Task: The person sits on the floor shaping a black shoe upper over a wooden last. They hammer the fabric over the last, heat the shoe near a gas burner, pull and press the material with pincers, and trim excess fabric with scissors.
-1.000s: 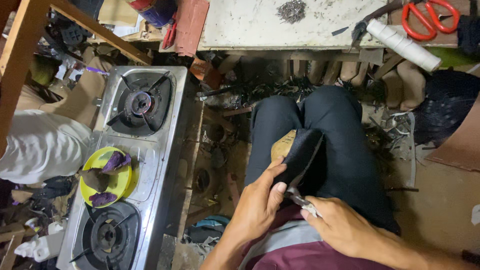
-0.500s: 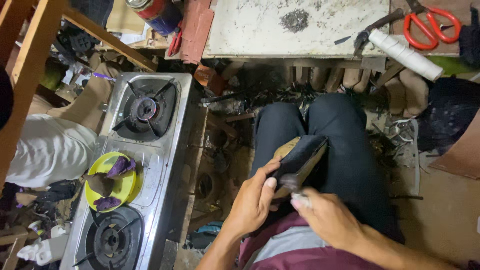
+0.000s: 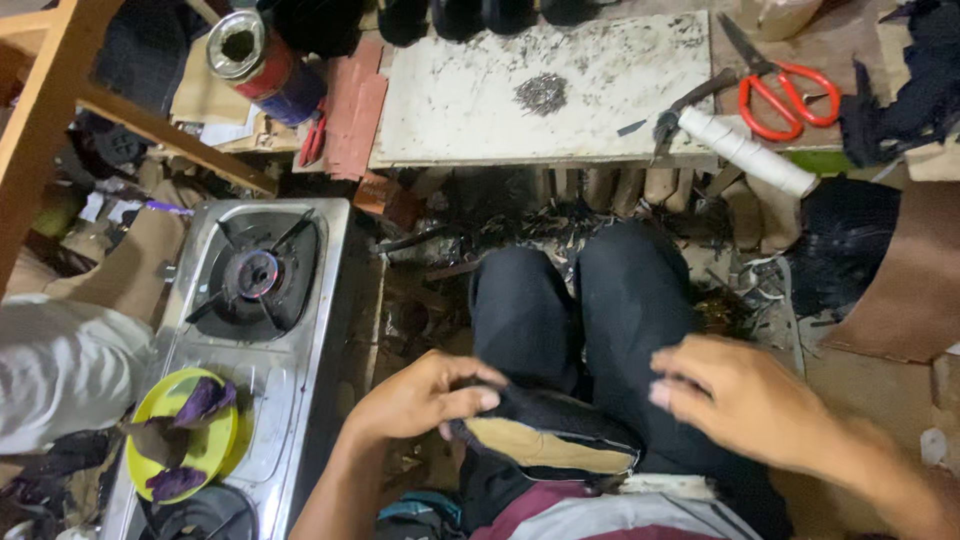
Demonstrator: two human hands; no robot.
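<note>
- Left hand [image 3: 425, 400], lower centre of the frame: fingers and thumb pinched together on the upper left edge of the shoe piece [image 3: 545, 440].
- Shoe piece: a flat black part with a tan inner face, lying across the lap at lower centre, on the dark trousers [image 3: 580, 300].
- Right hand [image 3: 745, 405], lower right: palm down, fingers spread slightly apart, hovering just right of the shoe piece; it appears clear of it, though the motion blur leaves this uncertain.
- Stove [image 3: 255, 300], left of the frame: a steel two-burner unit; the upper burner is bare.
- Yellow plate [image 3: 170, 440], lower left, resting on the stove and holding dark purple scraps.
- Board [image 3: 600, 95], upper centre: a white, stained slab with a small heap of nails [image 3: 541, 93] near its middle.
- Scissors [image 3: 775, 85], upper right: red handles, blades pointing to the upper left.
- White roll [image 3: 745, 152], upper right, lying just below the scissors, at the right edge of the board.
- Tin [image 3: 262, 62], upper left: open-topped, lying tilted beside the board.
</note>
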